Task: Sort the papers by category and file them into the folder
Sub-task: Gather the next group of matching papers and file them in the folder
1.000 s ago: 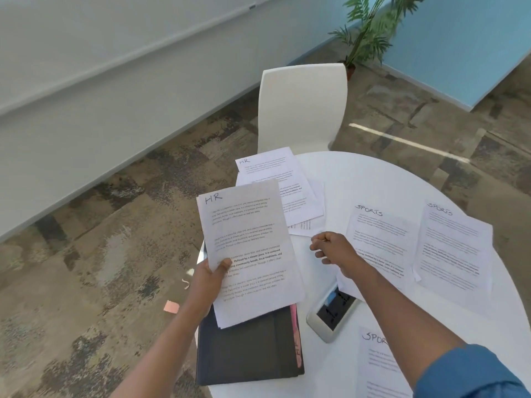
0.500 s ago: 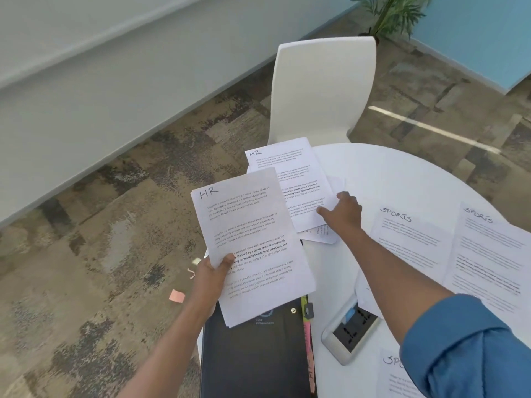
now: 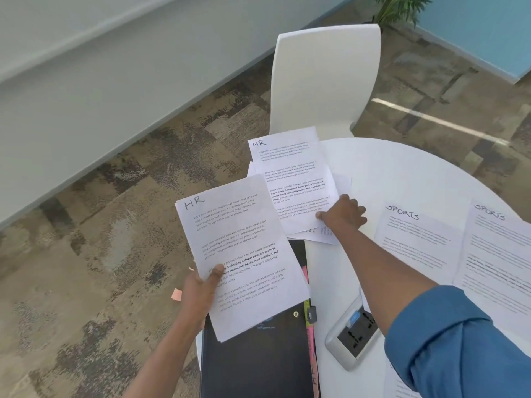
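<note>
HR papers point(image 3: 244, 254) are sitting mid-frame, pinched by the left hand point(image 3: 202, 285) above the black folder point(image 3: 258, 360); right hand point(image 3: 343, 215) fingers are pressing another HR sheet point(image 3: 290, 179). SPORTS sheets point(image 3: 416, 239) are lying unfiled at right; sorting appears partway, filing not begun.

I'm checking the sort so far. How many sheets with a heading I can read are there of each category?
HR sheets: 2, one in the left hand, one under the right hand
SPORTS sheets: 2, and
Total: 4
</note>
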The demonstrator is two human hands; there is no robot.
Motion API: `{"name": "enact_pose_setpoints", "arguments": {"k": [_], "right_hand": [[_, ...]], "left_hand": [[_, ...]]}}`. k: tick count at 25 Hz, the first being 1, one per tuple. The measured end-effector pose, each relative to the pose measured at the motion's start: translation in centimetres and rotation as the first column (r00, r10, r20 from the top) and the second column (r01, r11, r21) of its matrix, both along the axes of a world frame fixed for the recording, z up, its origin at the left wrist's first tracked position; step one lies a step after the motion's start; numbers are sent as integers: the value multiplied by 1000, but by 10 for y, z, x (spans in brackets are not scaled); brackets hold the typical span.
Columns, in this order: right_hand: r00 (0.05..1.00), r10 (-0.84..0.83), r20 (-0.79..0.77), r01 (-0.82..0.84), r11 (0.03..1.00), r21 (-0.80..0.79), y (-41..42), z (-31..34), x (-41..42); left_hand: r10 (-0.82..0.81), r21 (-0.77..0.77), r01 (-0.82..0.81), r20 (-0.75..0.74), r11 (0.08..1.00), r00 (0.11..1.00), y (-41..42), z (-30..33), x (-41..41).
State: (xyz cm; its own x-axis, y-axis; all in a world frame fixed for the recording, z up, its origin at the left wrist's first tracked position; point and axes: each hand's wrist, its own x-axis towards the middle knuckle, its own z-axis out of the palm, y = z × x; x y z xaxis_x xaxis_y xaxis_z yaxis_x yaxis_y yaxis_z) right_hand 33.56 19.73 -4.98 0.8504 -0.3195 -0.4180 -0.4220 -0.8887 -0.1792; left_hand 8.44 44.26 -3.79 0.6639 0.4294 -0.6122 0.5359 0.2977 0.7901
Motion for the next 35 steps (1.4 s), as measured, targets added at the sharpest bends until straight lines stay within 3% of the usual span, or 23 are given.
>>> {"name": "enact_pose_setpoints", "arguments": {"k": [4,9,15,24,35], "right_hand": [[991,-107,76,85,963,256,-11,4,-7],[928,-328,176,163,784,599,-39,35,-27],[873,-445,199,162,649,743,-106,77,-79],[852,-523,7,197,334,922,-219,127,-209],[962,-267,50,88,482,872,-305,137,-333]], "left_hand": [[9,8,-10,10,1000,1000,3,7,-5],[6,26,-7,43,1000,999,-7,28,-15],[-19,56,17,24,998,1000,-39,53,-31],[-173,172,160,64,972,983,-138,87,-72],[-245,120,230,138,966,960,-269,107,-96]]}}
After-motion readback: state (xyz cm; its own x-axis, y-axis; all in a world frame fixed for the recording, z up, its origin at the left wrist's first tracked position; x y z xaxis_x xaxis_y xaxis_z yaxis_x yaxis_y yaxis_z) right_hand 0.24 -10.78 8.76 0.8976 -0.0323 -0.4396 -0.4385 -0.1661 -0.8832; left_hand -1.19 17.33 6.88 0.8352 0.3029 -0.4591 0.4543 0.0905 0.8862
